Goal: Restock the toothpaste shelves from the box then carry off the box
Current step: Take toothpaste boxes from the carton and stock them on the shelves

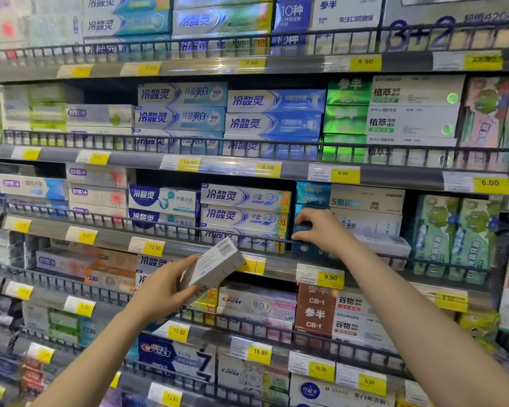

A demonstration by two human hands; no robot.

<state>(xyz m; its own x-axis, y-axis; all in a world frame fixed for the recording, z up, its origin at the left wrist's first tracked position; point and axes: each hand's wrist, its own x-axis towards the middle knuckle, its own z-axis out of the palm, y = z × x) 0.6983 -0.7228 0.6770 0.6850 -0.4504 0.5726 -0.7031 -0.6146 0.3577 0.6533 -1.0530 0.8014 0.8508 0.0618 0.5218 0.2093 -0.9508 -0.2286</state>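
Holding a toothpaste carton point(215, 264) tilted, long axis running seven to one o'clock, the left hand point(162, 286) grips its lower end. At two o'clock, the right hand point(321, 227) pinches a teal carton point(303, 229) on the shelf point(279, 267), nearer that slot.

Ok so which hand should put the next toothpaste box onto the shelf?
Probably the left hand: it already grips a white toothpaste box, tilted, barcode up, just below the shelf rail. The right hand is busy on the teal boxes in that row and carries nothing loose.
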